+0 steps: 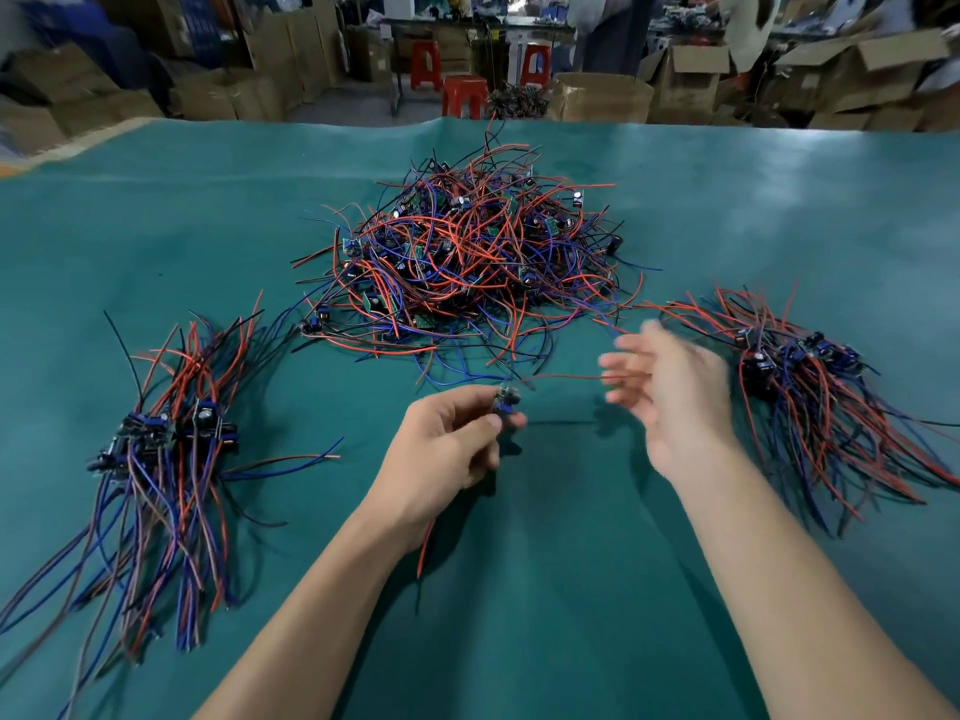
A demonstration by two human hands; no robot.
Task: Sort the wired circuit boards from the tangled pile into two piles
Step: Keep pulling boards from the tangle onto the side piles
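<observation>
Circuit board [503, 405] in left hand [447, 449]

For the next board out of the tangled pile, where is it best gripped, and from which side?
Probably by the board body, not a wire. A board lies at the near-left edge of the tangled pile, less buried than the middle ones, so come from the near side and pinch its edges. Pulling a loose wire would likely drag the tangle. The left hand pinches its board the same way; the right hand is blurred.
</observation>
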